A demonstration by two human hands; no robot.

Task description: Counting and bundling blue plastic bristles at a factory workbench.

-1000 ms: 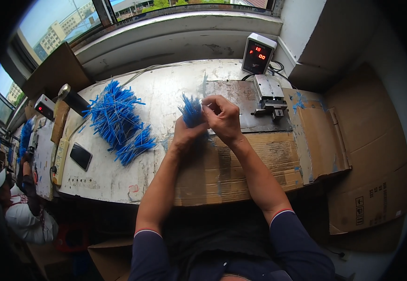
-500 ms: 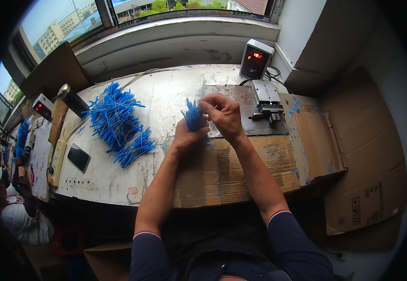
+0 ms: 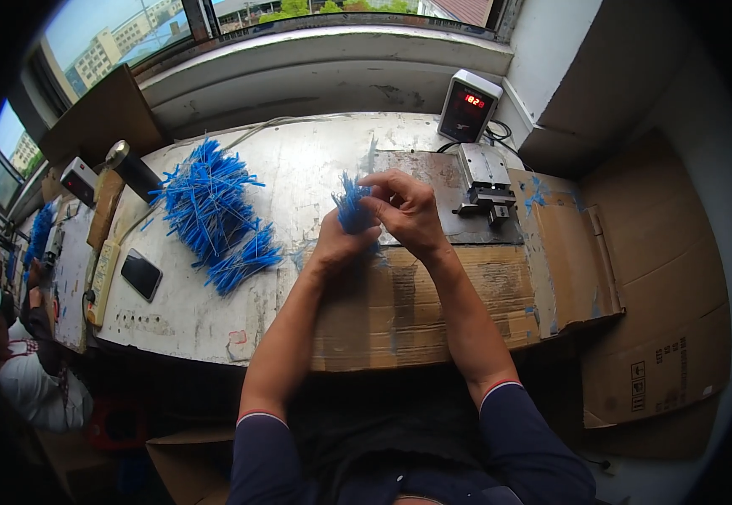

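Note:
My left hand [image 3: 341, 242] is wrapped round a bundle of thin blue strands [image 3: 352, 210], held upright above the workbench. The strand tips fan out over the top of the fist. Close against the bundle's right side, my right hand [image 3: 408, 215] has its fingers bent and its thumb and forefinger drawn together at the tips; whether a strand is between them is too small to make out. A large loose heap of similar blue strands [image 3: 206, 202] lies on the bench to the left, with a smaller clump [image 3: 244, 261] at its near side.
Behind my right hand, a small metal fixture [image 3: 488, 181] sits on a metal plate beside a red-lit counter [image 3: 469, 105]. Cardboard [image 3: 416, 295] covers the bench's near edge. A phone [image 3: 141, 274], power strip [image 3: 105, 282] and dark flask [image 3: 130, 171] stand left. Another person [image 3: 34, 370] works far left.
The view has shifted slightly. My right hand stays at the strand tips with its fingers a little changed in pose; my left hand keeps hold of the bundle.

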